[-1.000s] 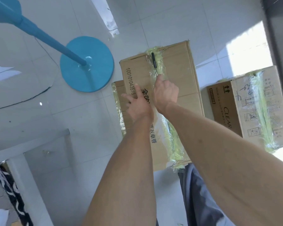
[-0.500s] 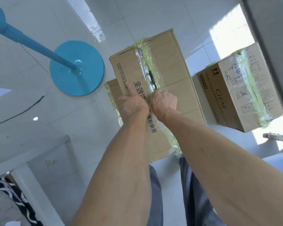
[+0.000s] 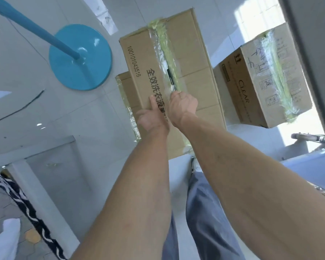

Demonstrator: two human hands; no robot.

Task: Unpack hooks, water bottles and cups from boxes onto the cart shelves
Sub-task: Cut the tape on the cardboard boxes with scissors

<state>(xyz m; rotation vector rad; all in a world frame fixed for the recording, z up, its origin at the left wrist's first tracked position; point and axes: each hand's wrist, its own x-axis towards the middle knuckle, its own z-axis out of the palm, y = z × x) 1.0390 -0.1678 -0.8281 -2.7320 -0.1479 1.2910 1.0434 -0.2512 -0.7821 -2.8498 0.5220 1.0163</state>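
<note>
Slitting the taped seam of the top box (image 3: 191, 72), the right hand (image 3: 183, 106) is fisted around a dark cutter (image 3: 170, 76) pointing toward 12 o'clock, while the left hand (image 3: 152, 119), fingers spread, braces the box's 9 o'clock edge; a shallow, centred cut seems wisest.

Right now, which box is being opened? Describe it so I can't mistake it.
Right of the blue round stand base, cartons sit on white floor tiles. It is the top carton with the taped seam, under both hands, printed 100101043516; the separate box to its right reads CLEAR.
</note>
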